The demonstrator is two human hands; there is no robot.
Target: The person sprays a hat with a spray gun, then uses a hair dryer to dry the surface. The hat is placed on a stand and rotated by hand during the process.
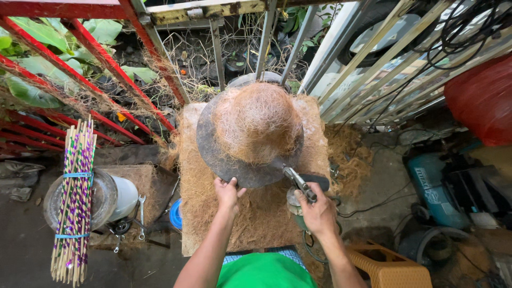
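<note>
A dark round metal disc [224,160] lies on a fibre-covered work surface [261,213], with a dome of brown coconut fibre [257,122] heaped on it. My left hand [228,193] pinches the disc's near rim. My right hand [318,209] grips a spray-gun-like tool [300,184] with a metal nozzle and a black handle; its tip points at the disc's near right edge. A cup-shaped part of the tool sits under that hand.
A bundle of purple-and-green wrapped sticks [74,197] leans on a round container [106,200] at left, with wrenches [141,216] beside it. Red metal bars [96,58] stand behind. A blue-green machine [434,189], cables and a tan plastic stool [386,266] crowd the right.
</note>
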